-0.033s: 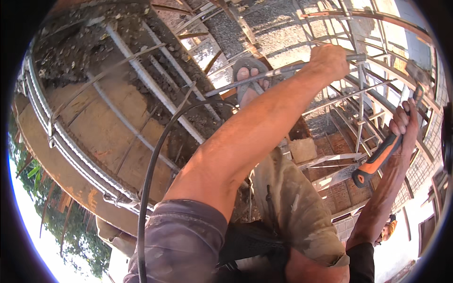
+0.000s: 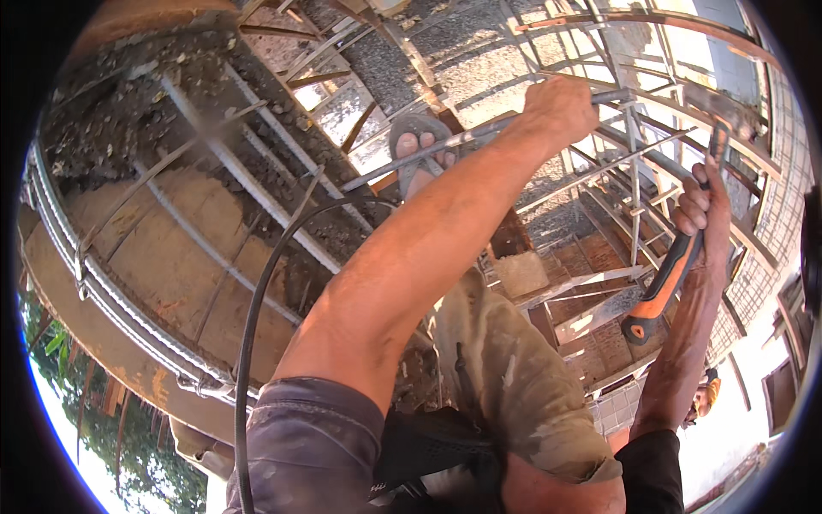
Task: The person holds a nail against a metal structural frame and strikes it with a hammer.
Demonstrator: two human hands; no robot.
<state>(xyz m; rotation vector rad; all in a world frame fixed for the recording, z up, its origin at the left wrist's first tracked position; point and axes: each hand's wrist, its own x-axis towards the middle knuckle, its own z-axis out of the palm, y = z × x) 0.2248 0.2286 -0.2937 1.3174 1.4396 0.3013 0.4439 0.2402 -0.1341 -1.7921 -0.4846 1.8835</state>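
Note:
My left hand is closed around a long grey steel bar, near its right end. The bar slants down to the left, and its lower end lies by the dark rubble edge of the concrete. Farther right, my right hand grips a hammer by its orange and black handle. The hammer's head points up and away and looks blurred, raised beyond the bar's right end and apart from it. Under the bar, my sandalled foot shows in part.
Ribbed rebars cross broken concrete on the left, above a curved brown board. A black cable loops beside my left arm. Timber and metal scaffolding stands over a lower level on the right.
The whole view has shifted, so the surroundings and both arms sit farther left. Both hands keep their grips on the bar and the hammer, and the hammer's head appears slightly higher.

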